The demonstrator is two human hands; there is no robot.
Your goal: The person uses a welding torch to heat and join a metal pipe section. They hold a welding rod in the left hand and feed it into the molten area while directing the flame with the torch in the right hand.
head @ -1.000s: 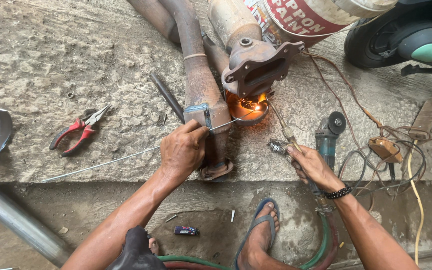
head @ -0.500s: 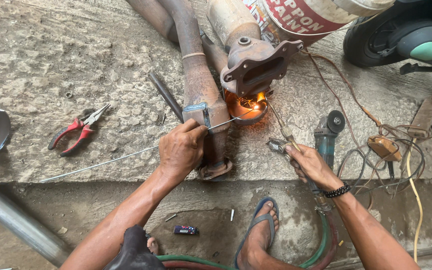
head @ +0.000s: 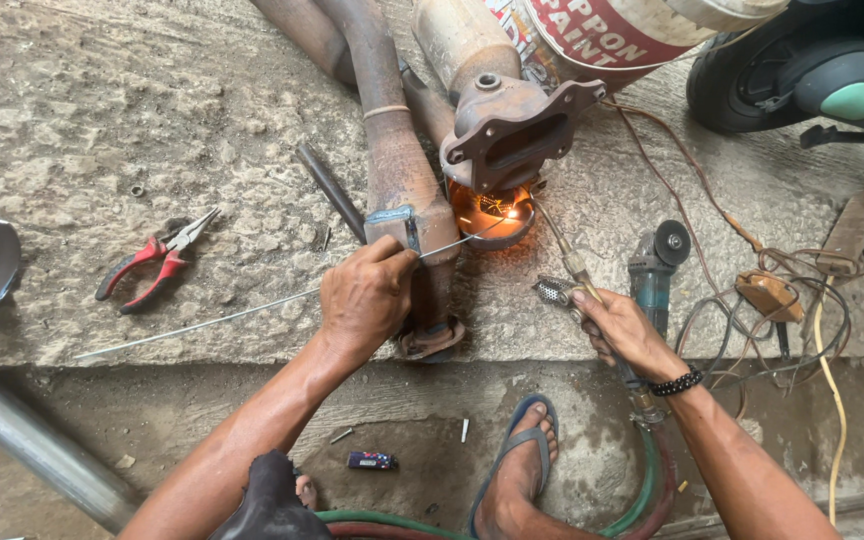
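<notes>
Gripping filler rod (head: 252, 312), left hand (head: 364, 298); right hand (head: 624, 330) clamped on torch (head: 562, 262).

Soft, even daylight falls on the slab (head: 152, 120); it is bright and shadows are weak. The flame (head: 500, 212) makes an orange glow with small white glare on the metal near it. The middle is sharp. At the edges the picture bends a little, and my arms at the bottom look slightly soft.
</notes>
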